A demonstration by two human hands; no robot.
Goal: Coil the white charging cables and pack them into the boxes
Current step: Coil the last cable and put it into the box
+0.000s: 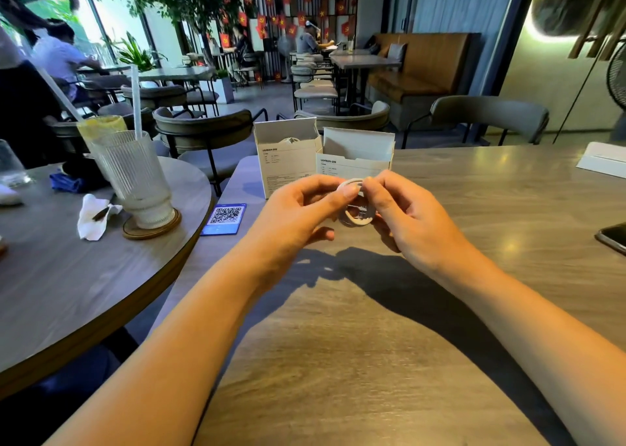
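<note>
Above the worktop's (pixel 372 310) far left corner, the coiled white charging cable (pixel 354 205) is pinched between both hands, left hand (pixel 298 212) and right hand (pixel 406 215) fingers curled around its loops, probably to keep them tight before packing. Behind stand two open white cardboard boxes (pixel 355 161).

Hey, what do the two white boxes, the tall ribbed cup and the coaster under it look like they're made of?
The two white boxes look like thin matte cardboard: folded flaps stand open, print on the fronts. The ribbed cup seems clear glass, possibly plastic: translucent with vertical ridges. The coaster looks like wood or cork: brown, round, dull finish.
</note>
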